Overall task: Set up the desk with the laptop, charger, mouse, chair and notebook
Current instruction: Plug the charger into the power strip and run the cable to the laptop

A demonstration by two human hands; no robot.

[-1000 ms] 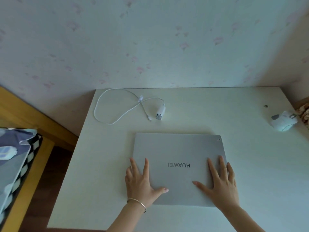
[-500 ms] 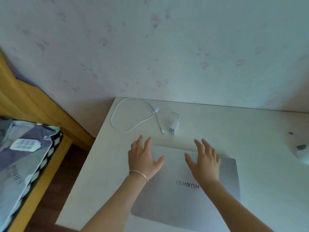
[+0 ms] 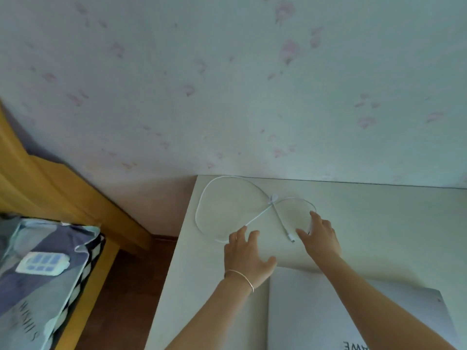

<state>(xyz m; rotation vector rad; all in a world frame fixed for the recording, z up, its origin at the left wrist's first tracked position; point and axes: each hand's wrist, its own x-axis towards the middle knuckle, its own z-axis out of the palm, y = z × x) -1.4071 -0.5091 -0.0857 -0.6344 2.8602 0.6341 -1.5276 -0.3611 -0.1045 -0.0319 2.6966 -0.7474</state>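
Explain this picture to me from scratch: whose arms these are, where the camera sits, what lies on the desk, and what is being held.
No machine here: a person wears a camera on the head, looking down at their own arms. The left hand, with a thin bracelet, and the right hand reach over a white desk toward a looped white charger cable. The right hand covers where the cable ends, so whether it grips anything there cannot be told; the left hand is open and holds nothing. A closed grey laptop lies nearer the person. A bed stands to the left.

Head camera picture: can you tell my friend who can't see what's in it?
Two bare hands, left hand and right hand, reach over a white charger cable looped on a white desk. A closed grey laptop lies nearer.
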